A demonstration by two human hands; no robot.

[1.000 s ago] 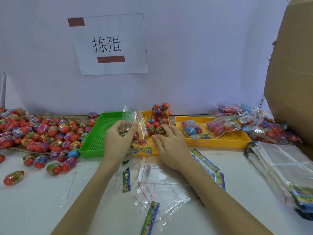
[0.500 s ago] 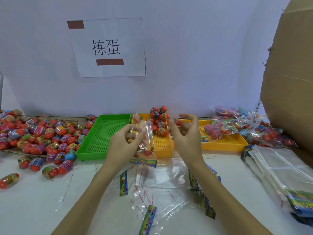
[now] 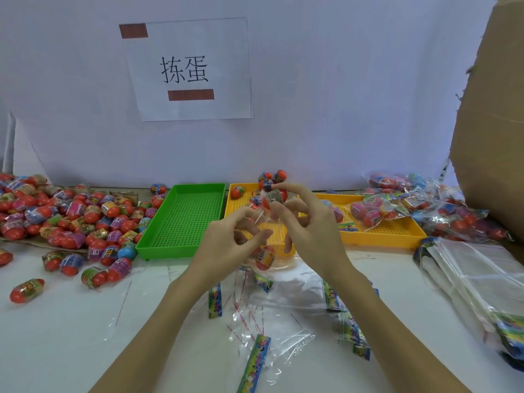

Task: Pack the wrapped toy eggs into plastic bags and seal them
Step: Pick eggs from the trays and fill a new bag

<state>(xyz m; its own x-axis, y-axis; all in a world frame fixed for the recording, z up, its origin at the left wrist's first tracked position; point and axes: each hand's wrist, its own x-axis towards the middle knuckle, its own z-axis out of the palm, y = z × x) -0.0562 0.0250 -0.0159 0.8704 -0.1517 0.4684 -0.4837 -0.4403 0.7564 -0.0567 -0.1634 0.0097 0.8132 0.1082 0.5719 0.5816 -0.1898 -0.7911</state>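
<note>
Bare tabletop (image 3: 56, 336) lies open at seven to eight o'clock, where only one stray egg (image 3: 27, 289) rests, so a hand could pass there freely. At nine to ten o'clock a dense heap of wrapped eggs (image 3: 71, 217) blocks the way to the wall. The green tray (image 3: 181, 222) at twelve holds nothing (its raised rim is the only hindrance), while the yellow tray (image 3: 377, 236) at one to two o'clock carries filled bags (image 3: 374, 211). At three o'clock a stack of clear bags (image 3: 476, 273) and a cardboard box (image 3: 496, 123) close off the right. Loose bags and header strips (image 3: 255, 361) litter six o'clock.
</note>
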